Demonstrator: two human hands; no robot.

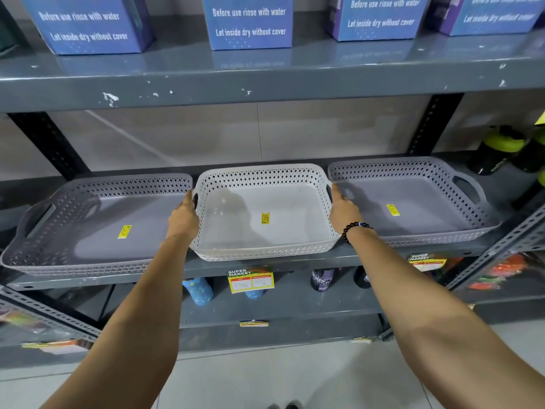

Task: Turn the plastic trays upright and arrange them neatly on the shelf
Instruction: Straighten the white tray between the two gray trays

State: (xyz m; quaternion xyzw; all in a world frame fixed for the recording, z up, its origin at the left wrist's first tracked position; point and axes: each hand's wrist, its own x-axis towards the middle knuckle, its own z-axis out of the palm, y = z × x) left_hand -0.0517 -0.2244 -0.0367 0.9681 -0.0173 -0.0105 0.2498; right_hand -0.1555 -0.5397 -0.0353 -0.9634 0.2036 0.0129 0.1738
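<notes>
Grey metal shelf (pixel 295 258), as I log it: three perforated plastic trays upright in a row. White tray (pixel 262 219) sits between my left hand (pixel 184 218) and right hand (pixel 343 211). One grey tray (pixel 97 228) lies outside the left hand, another grey tray (pixel 413 202) outside the right. Each carries a yellow sticker (pixel 265 217).

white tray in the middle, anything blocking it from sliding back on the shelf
Nothing visible does. Behind the white tray the shelf looks bare to the back wall. The grey trays flank it closely, beside both hands.
</notes>
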